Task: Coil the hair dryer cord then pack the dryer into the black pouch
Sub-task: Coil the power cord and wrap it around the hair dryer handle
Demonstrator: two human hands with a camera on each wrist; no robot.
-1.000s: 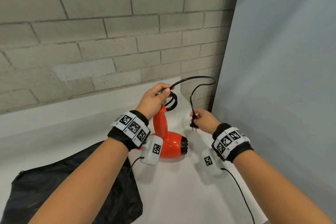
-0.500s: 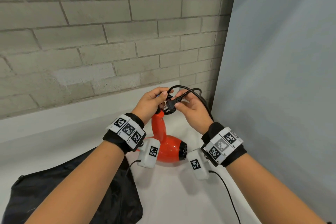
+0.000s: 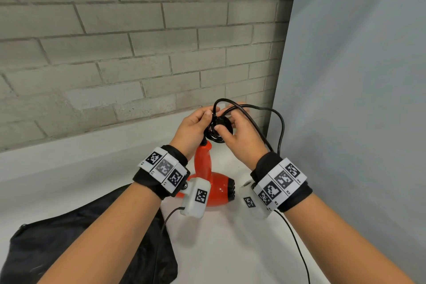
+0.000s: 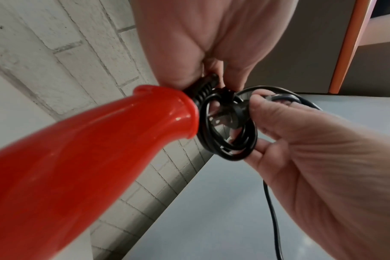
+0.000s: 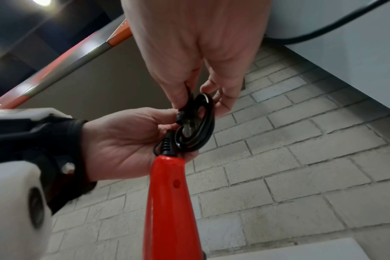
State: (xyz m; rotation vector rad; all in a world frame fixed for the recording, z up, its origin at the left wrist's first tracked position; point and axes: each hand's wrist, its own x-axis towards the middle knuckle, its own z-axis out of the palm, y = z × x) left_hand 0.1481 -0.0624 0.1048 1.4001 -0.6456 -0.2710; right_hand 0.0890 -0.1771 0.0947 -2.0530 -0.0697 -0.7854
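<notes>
Red dryer (image 3: 215, 189) stands nose-down on the white table (image 3: 230, 237), centre of frame, handle up so the cord (image 3: 280, 127) coils at its top. Left hand (image 3: 193, 129) pinches the coil w/ curled fingers to keep loops from springing. Right hand (image 3: 239, 136) grips the plug (image 4: 233, 114), poking it thru the coil, prob. to lock it. Black pouch (image 3: 76, 244) lies lower left, ready for packing.

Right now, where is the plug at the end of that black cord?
In the left wrist view the plug sits inside the small coil of cord, just past the red dryer's handle, pinched by the right hand while the left hand holds the coil.
</notes>
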